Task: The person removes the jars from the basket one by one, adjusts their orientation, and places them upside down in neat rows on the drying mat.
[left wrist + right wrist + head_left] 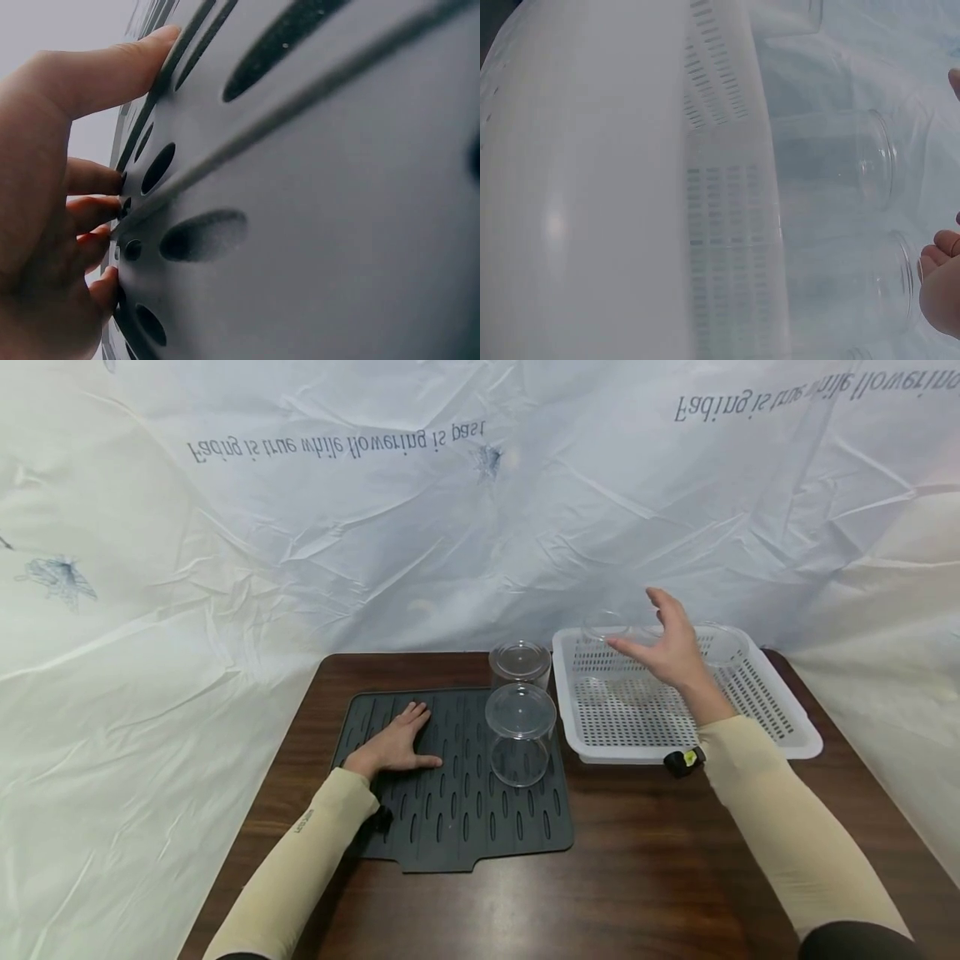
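Observation:
On the dark grey ridged drying mat my left hand rests with its fingers spread; the left wrist view shows its fingertips against the mat's slotted surface. Two clear glass jars stand at the mat's right side, a front jar and a rear jar. Over the white perforated basket, my right hand has thumb and fingers held wide apart. Several clear jars stand inside, including one by the thumb. In the right wrist view, the fingers come close to the rim of a jar.
A dark wooden table carries the mat on the left and the basket on the right. Behind it hangs a wrinkled white plastic sheet with printed lettering. The basket's rear edge is close to the sheet.

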`<state>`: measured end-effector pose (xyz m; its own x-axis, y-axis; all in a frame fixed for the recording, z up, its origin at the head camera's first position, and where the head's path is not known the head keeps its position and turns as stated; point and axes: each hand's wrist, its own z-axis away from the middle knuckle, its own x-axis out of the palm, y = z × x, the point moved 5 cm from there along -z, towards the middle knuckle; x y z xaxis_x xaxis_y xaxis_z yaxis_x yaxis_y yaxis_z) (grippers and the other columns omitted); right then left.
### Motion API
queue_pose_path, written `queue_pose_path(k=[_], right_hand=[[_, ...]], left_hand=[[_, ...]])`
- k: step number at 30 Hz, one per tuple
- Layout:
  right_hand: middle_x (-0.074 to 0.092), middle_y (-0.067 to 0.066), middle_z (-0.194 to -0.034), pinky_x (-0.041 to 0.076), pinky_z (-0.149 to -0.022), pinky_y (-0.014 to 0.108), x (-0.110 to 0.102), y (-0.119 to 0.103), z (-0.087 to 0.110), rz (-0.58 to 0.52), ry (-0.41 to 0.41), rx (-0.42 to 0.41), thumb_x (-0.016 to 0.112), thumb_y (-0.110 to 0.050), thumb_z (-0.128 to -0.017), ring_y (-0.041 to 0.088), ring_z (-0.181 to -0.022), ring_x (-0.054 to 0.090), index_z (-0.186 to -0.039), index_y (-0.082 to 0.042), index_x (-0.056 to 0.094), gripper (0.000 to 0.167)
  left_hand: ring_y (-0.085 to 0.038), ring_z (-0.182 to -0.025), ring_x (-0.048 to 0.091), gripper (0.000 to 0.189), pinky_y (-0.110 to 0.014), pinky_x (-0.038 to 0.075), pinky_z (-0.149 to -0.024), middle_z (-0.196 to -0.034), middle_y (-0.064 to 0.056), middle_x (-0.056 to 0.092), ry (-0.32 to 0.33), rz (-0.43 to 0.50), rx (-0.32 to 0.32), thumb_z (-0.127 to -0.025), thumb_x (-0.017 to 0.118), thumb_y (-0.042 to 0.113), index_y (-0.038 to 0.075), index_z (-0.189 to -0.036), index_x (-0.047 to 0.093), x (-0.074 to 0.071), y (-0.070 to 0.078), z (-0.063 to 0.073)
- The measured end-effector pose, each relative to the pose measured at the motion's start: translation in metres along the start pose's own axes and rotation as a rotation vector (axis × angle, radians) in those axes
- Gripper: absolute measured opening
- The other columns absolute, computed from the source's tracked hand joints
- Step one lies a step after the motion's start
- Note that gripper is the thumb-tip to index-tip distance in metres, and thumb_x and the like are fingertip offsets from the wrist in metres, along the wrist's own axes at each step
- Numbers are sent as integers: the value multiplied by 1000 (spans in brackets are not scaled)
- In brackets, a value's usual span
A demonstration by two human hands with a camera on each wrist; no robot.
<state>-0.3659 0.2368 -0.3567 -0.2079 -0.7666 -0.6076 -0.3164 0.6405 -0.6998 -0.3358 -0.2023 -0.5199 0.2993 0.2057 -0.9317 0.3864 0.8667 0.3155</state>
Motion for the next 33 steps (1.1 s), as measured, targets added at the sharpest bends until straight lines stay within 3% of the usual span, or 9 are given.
queue_pose_path(k=[11,18,27,33], right_hand=[[23,12,-160,24,-113,64,-11,12,-2,28,56,54,76,-45,-81,38,-145,25,-156,-16,25,95],[23,17,-159,23,-114,62,-18,16,-1,24,86,94,74,-43,-84,39,-145,23,-155,-11,25,92],[17,16,-162,24,-116,58,-19,33,0,-54,36,195,74,-46,-84,39,-148,18,-158,-12,15,101],[16,20,-161,26,-113,61,-16,41,-2,-9,-26,249,78,-45,-81,43,-145,21,-158,-12,9,108]], left_hand=[[-37,-150,6,104,-58,18,-118,-162,-20,11,-1,-4,8,-84,65,62,0,-155,20,0,0,0],[-37,-151,5,103,-57,18,-119,-162,-19,11,5,5,5,-84,66,60,1,-155,21,-1,1,1],[-36,-151,6,101,-56,18,-119,-162,-19,12,16,10,10,-84,67,59,1,-155,22,-1,2,1],[-36,-151,5,102,-56,17,-119,-162,-19,12,15,7,12,-84,67,60,1,-155,22,1,0,0]])
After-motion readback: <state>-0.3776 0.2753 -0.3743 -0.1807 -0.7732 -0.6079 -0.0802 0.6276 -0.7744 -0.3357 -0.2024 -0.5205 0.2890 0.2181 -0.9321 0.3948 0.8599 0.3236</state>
